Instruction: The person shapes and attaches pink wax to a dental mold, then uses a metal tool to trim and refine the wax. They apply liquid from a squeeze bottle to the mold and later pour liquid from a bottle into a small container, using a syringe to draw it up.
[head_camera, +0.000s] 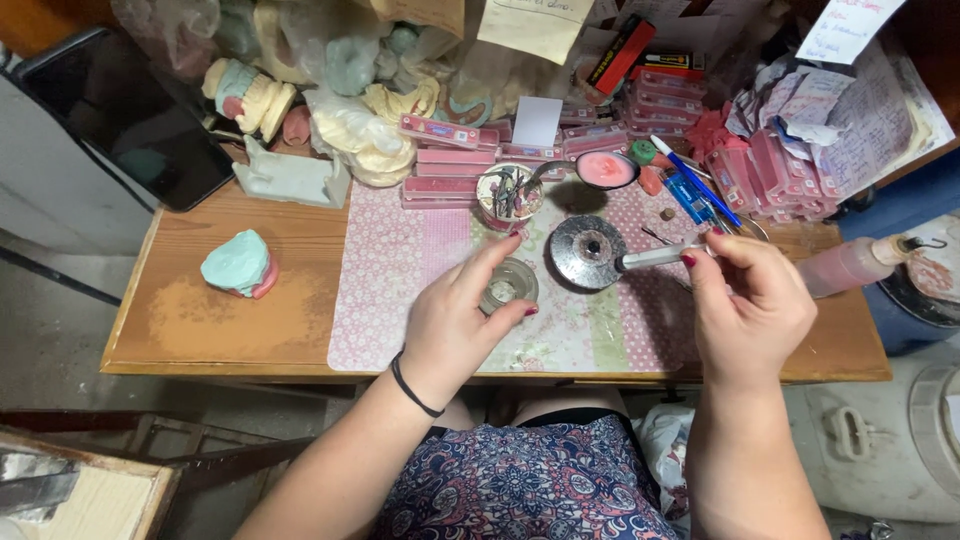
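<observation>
Steadying the small clear glass cup (508, 284) on the patterned mat of the counter (230, 330) with the left hand (462, 318) curled around it, right hand (745, 300) pinching a thin white-handled tool (655, 257) beside the round grey metal disc (586, 252); mixing step probably, next move needing the tool tip carried carefully into the cup.

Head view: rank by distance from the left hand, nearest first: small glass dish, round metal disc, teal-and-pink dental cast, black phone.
1. Small glass dish: held between the left hand's fingers, on the patterned mat.
2. Round metal disc: just to the right of the dish, toward the right hand.
3. Teal-and-pink dental cast: on bare wood to the left.
4. Black phone: far left corner, at the back.
</observation>
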